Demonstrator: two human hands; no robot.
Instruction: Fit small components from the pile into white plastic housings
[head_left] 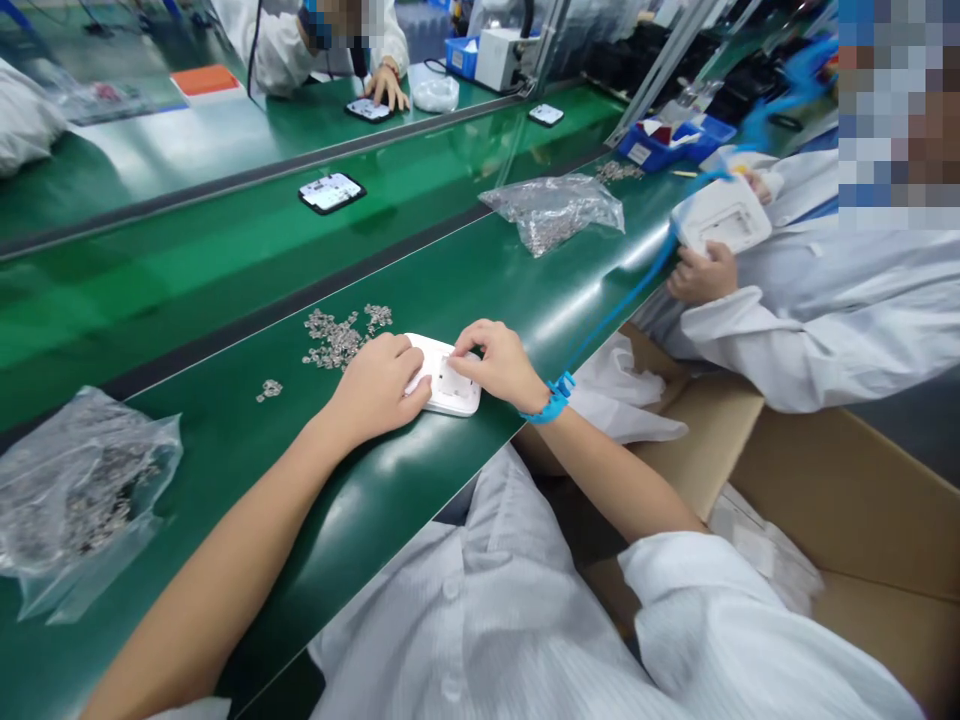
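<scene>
A white plastic housing [456, 398] with a rectangular recess lies on the green bench in front of me. My left hand [382, 385] lies over its left end, fingers and thumb closed on it to hold it. At the recess, my right hand [496, 360] is closed in a pinch, thumb and forefinger together; anything between them is too small to make out. A blue wrist strap [551, 402] circles my right wrist. Just beyond my left hand lies a loose pile of small metal parts [334, 340], with a smaller cluster [269, 389] to its left.
Clear bags of small metal parts lie left [90, 500] and beyond [559, 210]. A belt [247, 215] carries a device with a dark rim [331, 191]. At right, a co-worker's hand [705, 272] holds another white housing [724, 215], near an open cardboard box [862, 500].
</scene>
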